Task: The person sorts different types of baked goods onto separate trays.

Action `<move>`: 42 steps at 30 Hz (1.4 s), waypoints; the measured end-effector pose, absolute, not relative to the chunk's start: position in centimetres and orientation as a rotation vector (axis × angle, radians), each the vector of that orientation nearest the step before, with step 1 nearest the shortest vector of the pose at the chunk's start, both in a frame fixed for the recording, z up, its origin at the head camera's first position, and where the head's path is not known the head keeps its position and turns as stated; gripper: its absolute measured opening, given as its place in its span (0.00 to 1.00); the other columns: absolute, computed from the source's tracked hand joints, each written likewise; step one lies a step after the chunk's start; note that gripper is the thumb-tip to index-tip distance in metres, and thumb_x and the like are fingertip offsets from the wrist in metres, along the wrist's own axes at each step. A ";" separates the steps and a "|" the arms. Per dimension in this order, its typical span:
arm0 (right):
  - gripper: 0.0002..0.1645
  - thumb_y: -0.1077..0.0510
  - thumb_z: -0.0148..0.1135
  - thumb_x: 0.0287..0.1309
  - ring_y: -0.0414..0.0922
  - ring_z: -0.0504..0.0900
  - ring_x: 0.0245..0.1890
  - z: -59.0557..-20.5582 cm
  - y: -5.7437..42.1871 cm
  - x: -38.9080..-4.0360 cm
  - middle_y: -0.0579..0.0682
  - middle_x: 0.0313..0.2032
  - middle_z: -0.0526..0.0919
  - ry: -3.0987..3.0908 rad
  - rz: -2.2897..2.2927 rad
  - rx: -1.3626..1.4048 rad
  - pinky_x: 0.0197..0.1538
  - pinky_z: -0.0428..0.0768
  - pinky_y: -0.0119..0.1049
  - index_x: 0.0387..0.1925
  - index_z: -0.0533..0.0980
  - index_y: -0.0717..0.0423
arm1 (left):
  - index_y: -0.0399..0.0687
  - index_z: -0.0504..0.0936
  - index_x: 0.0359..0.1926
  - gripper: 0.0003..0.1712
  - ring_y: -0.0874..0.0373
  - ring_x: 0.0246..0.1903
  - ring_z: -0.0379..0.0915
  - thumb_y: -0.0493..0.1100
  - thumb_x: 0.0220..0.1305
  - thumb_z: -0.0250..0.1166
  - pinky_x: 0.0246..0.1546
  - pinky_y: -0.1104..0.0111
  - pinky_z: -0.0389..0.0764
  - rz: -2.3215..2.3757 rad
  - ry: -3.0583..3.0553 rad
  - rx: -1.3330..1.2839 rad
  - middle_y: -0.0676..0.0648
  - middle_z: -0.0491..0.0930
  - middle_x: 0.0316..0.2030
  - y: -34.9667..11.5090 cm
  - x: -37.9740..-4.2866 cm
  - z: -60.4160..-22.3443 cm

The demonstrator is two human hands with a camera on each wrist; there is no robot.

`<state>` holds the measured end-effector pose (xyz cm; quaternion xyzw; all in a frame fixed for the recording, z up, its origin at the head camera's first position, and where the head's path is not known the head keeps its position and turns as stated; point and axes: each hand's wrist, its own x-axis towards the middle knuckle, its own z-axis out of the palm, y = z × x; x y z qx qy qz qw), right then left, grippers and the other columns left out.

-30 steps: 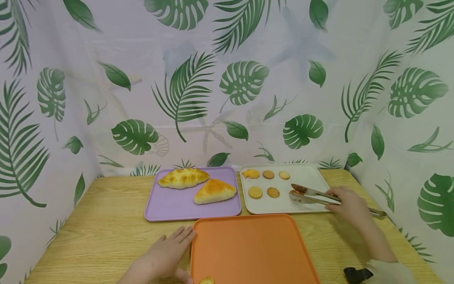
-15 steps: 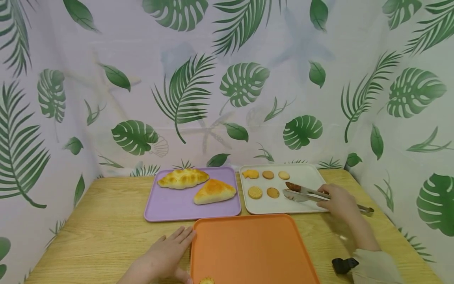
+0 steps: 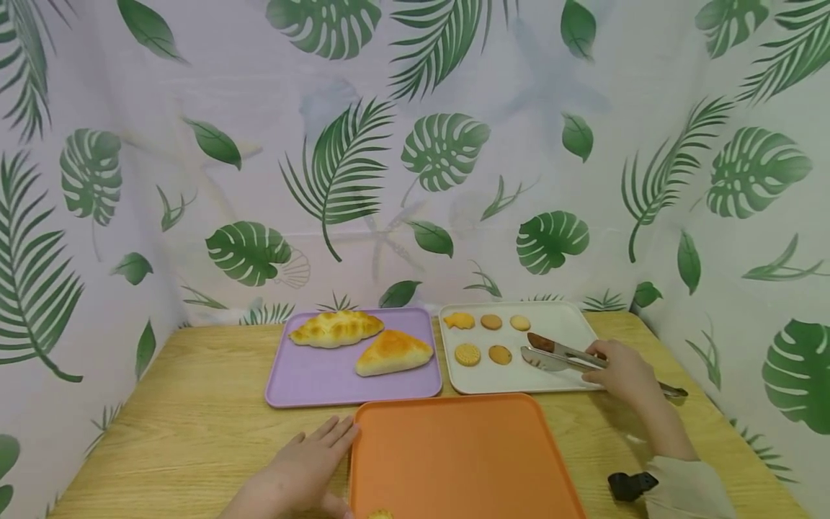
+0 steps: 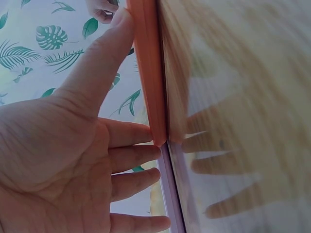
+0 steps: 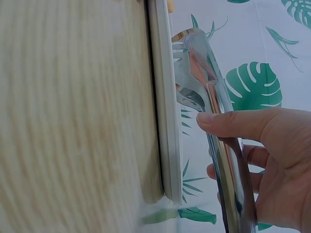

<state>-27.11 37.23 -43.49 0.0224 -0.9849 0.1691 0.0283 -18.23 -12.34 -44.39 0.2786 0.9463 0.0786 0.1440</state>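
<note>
My right hand (image 3: pixel 624 373) grips a pair of metal tongs (image 3: pixel 563 355), with the tips reaching over the right part of a white tray (image 3: pixel 558 317). In the right wrist view, thumb and fingers press the tongs' (image 5: pixel 227 160) arms from both sides, and the serrated ends sit right at the tray's rim. Left of the tips lie a scalloped round biscuit (image 3: pixel 467 354) and a brown round cookie (image 3: pixel 500 355). My left hand (image 3: pixel 292 468) rests with straight fingers against the left edge of an orange tray (image 3: pixel 454 454); the thumb touches its rim in the left wrist view.
Behind them, a fish-shaped biscuit (image 3: pixel 460 320) and two round cookies (image 3: pixel 491 321) lie in a row. A purple tray (image 3: pixel 311 386) bears a braided bread (image 3: pixel 337 328) and a triangular bread (image 3: pixel 394 353). Another biscuit (image 3: pixel 380 515) shows at the orange tray's near edge. A leaf-print curtain encloses the table.
The right hand and tongs moved left over the white tray, toward the lower row of cookies, then shifted back slightly right. The left hand stays at the orange tray.
</note>
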 end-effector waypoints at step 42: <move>0.35 0.52 0.74 0.33 0.41 0.77 0.39 -38.2 28.6 -24.4 0.41 0.40 0.77 -2.631 0.408 0.743 0.37 0.76 0.39 0.50 0.74 0.47 | 0.45 0.53 0.67 0.68 0.44 0.68 0.45 0.77 0.25 0.61 0.54 0.38 0.59 0.249 2.769 0.716 0.42 0.50 0.68 -10.4 -19.3 -45.2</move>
